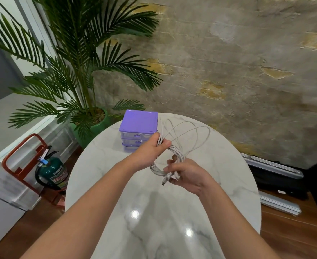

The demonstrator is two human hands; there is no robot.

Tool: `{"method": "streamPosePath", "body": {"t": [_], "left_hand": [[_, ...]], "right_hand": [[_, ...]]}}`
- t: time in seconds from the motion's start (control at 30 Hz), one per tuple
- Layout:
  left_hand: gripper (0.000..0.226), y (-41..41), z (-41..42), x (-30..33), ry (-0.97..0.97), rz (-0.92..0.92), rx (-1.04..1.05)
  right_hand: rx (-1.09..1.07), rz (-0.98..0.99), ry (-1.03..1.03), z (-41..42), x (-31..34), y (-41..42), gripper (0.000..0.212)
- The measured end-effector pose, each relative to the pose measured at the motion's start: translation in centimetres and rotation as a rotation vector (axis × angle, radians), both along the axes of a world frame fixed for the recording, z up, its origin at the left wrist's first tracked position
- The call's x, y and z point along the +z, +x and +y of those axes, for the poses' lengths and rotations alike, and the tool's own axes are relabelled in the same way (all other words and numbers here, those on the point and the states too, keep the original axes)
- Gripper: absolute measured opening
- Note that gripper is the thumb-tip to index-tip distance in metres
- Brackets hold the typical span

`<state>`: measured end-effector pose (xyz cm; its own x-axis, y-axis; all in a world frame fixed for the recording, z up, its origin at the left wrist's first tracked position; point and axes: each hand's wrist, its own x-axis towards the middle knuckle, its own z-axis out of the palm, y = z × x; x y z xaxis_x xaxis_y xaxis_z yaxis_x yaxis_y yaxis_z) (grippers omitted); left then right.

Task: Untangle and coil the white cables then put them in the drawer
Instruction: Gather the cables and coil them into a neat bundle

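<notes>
**White cables held above surface, both hands engaged**

Wall: rough grey plaster with yellow patches fills the background.

Palm plant: stands at the rear left in a green pot, on the floor beside the surface.

Surface: round, white marble pattern, two light reflections near its front.

Fire extinguisher: green body, set in a red stand on the floor at the left.

Drawer unit: purple top, three stacked clear drawers with purple handles, standing at the rear left of the surface. All drawers appear closed.

White cables: gathered in loose loops, held above the surface just right of the drawer unit. Wide loops fan away from the person; a tighter bundle runs between the two hands.

Left hand: fingers and thumb curled round the bundle at its upper part.

Right hand: pinches the lower part of the bundle, fingers curled.

Cable plug: projects from the right hand's grip, pointing down and left.
</notes>
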<state>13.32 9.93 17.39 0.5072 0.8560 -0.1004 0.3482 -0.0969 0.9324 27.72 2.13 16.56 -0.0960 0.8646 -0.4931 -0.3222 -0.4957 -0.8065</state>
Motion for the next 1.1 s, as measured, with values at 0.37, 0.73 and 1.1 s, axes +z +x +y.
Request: {"method": "streamPosePath", "body": {"t": [0.37, 0.73, 1.1], "left_hand": [[0.022, -0.2, 0.3, -1.7, 0.091, 0.351, -0.031], [0.016, -1.9, 0.1, -4.1, 0.065, 0.509, 0.115], [0.023, -4.3, 2.3, -2.2, 0.165, 0.146, 0.582]], "right_hand": [[0.325, -0.632, -0.024, -0.8, -3.1, -1.5, 0.024], [0.208, -0.652, 0.118, -0.1, -0.8, -1.8, 0.048], [0.284, -0.844, 0.033, -0.8, -4.7, 3.4, 0.065]]}}
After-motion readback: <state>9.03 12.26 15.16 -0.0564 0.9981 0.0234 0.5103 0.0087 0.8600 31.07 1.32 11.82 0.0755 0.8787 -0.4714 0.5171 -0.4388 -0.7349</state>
